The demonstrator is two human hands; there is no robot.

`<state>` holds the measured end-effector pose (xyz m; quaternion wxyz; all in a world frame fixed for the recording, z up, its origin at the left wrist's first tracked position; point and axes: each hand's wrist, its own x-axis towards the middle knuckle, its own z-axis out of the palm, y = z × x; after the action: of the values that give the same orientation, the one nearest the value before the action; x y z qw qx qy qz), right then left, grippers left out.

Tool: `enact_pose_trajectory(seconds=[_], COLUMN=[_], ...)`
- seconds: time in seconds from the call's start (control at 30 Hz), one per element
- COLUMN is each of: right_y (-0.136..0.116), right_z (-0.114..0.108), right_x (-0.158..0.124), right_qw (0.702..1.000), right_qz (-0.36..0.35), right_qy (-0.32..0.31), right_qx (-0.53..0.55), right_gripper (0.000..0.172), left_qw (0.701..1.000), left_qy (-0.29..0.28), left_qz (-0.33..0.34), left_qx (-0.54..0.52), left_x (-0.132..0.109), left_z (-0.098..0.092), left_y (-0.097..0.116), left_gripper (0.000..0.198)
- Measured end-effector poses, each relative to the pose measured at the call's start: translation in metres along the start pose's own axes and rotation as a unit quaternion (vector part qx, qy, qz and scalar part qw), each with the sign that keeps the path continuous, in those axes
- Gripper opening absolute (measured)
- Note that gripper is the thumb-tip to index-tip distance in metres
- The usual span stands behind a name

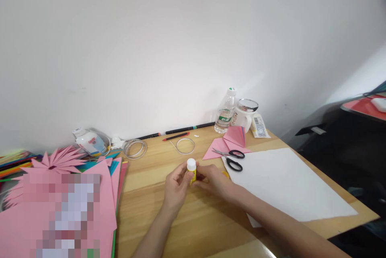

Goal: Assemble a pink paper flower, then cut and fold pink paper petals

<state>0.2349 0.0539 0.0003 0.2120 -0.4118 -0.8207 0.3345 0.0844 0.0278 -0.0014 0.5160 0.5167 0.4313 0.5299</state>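
In front of me, my left hand is closed round a small yellow glue stick with a white top, held upright above the wooden table. From the other side, my right hand has its fingers and thumb closed at the same glue stick; its fingertips are partly hidden. Just behind my right wrist shows a small yellow round thing, mostly covered. Black-handled scissors lie beyond that hand, across folded pink paper and the edge of a white sheet.
Pink papers and a pleated pink paper flower pile up at left, near a white bottle. Wire coils and pens lie along the wall. A water bottle and a white mug stand at the back right.
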Motion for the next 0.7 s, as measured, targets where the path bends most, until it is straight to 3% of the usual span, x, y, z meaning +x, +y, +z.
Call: enact_pose_trajectory(seconds=[0.07,0.13,0.23,0.27,0.33,0.43,0.53,0.7], right_y=[-0.005,-0.007,0.001,0.005,0.011,0.012,0.002,-0.014], right_z=[-0.013,-0.027,-0.041,-0.043,-0.043,-0.038,-0.031,-0.017], right_x=[-0.009,-0.022,-0.038,-0.04,-0.038,-0.025,-0.009,0.004], right_qw=[0.993,0.972,0.957,0.966,0.987,0.96,0.927,0.917], right_qz=[0.0,0.046,0.123,0.132,0.118,0.052,0.003,-0.016], right_qy=[0.013,0.017,-0.034,-0.018,0.073,0.209,0.238,0.252], right_qx=[-0.12,-0.231,-0.259,-0.223,-0.08,0.179,0.288,0.31], right_gripper=[0.023,0.038,0.02,0.015,0.013,0.024,0.025,0.028], left_qw=[0.999,0.996,0.994,0.994,0.994,0.994,0.995,0.997], left_qy=[0.047,0.09,0.109,0.106,0.095,0.077,0.065,0.049], left_qz=[-0.009,-0.011,-0.016,-0.023,-0.045,-0.065,-0.064,-0.041], left_qx=[-0.007,-0.011,-0.014,-0.017,-0.028,-0.038,-0.039,-0.035], left_x=[0.002,0.003,0.006,0.007,0.008,0.008,0.008,0.006], left_z=[-0.001,-0.003,-0.004,-0.003,-0.002,0.001,0.001,0.002], left_y=[-0.001,-0.003,-0.008,-0.01,-0.014,-0.019,-0.02,-0.02], left_gripper=[0.034,0.036,0.035,0.035,0.034,0.033,0.032,0.028])
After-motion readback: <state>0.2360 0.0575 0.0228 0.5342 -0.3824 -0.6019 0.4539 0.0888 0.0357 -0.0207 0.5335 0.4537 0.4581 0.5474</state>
